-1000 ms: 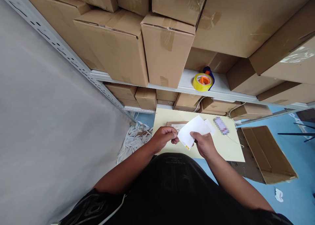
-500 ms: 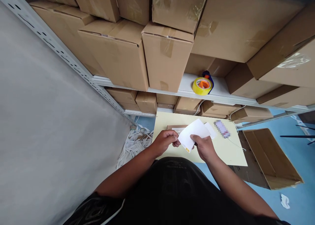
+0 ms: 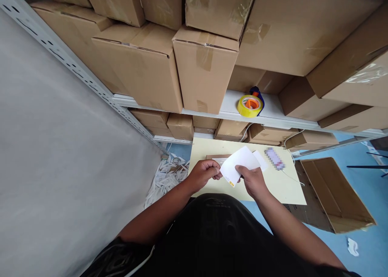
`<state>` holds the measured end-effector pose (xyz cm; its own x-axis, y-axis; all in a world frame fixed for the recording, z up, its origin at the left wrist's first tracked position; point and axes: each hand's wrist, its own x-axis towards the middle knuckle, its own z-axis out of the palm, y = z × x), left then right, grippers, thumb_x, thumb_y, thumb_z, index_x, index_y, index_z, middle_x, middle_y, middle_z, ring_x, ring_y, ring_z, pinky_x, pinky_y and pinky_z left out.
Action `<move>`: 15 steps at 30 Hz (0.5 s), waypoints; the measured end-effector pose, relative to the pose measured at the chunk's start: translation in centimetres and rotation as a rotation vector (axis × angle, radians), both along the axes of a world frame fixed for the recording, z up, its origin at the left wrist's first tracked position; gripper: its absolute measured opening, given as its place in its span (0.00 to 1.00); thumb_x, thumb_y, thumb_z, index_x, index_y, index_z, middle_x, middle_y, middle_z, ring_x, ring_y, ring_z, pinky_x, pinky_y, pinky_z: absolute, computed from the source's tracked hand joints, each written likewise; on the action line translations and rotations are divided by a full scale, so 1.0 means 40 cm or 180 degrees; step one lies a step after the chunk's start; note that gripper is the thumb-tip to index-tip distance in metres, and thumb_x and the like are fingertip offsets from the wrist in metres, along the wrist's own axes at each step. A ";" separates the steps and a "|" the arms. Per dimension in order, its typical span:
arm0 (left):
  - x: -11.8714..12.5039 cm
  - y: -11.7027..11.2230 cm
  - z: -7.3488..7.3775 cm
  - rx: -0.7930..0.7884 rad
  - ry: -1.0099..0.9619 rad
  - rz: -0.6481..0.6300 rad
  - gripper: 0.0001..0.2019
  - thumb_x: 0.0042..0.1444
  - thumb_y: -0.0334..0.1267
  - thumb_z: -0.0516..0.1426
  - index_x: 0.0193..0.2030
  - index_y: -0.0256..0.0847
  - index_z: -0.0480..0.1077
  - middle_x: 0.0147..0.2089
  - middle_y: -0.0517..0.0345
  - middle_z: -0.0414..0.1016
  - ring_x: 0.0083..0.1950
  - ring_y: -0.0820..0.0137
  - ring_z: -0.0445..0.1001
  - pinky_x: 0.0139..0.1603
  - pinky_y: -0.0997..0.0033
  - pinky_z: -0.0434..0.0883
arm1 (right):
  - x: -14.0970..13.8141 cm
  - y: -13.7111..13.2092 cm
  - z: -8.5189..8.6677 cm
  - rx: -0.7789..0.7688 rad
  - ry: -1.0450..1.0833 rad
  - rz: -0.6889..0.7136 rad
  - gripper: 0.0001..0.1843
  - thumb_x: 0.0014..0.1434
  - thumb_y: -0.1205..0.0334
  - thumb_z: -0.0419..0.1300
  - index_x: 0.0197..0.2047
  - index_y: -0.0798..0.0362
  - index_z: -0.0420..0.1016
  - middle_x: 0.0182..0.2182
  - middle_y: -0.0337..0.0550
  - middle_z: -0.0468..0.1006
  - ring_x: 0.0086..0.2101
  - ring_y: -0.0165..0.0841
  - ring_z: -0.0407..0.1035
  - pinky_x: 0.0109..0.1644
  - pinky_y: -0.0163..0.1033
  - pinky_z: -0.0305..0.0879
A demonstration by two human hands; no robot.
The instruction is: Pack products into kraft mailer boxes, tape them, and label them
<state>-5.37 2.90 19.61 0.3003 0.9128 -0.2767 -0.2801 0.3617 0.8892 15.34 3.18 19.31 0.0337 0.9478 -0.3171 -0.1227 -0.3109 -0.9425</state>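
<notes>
A white paper sheet (image 3: 239, 164), with a small yellow and black mark at its near corner, is held above the pale yellow table (image 3: 281, 188). My right hand (image 3: 254, 181) grips it, thumb on top and fingers underneath. At the sheet's left corner, my left hand (image 3: 202, 175) is closed in a pinch. Behind the sheet lies a small cardboard box (image 3: 211, 157), mostly hidden. Another white paper (image 3: 261, 160) shows to the right, partly covered by the held sheet.
A blurred-out device (image 3: 274, 158) with a cable lies on the table's right. Tape dispenser (image 3: 250, 104) and cardboard boxes (image 3: 206, 71) fill the shelf ahead. An open carton (image 3: 336, 196) stands on the floor at right; white paper strips (image 3: 166, 176) are heaped at left.
Almost nothing differs. The view has shifted slightly; both hands keep the same hold on the sheet.
</notes>
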 end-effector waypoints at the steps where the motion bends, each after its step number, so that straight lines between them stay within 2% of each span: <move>1: -0.001 0.001 0.000 0.0006 -0.0009 0.0005 0.08 0.49 0.40 0.63 0.29 0.36 0.75 0.27 0.55 0.78 0.29 0.69 0.74 0.35 0.69 0.70 | 0.001 0.002 0.000 0.0013 -0.0004 -0.0003 0.11 0.51 0.57 0.69 0.32 0.56 0.78 0.25 0.42 0.78 0.24 0.35 0.70 0.20 0.37 0.64; 15: 0.002 0.006 -0.014 0.0023 0.0128 -0.0006 0.06 0.49 0.38 0.62 0.29 0.37 0.73 0.26 0.58 0.77 0.30 0.71 0.74 0.36 0.70 0.71 | 0.008 0.007 -0.031 -0.0039 -0.0064 0.0055 0.10 0.52 0.58 0.68 0.32 0.57 0.79 0.26 0.43 0.78 0.25 0.35 0.70 0.20 0.37 0.64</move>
<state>-5.29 3.16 19.04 0.2907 0.9143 -0.2819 -0.2433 0.3556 0.9024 15.68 3.44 18.09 0.0240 0.9444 -0.3280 -0.0984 -0.3243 -0.9408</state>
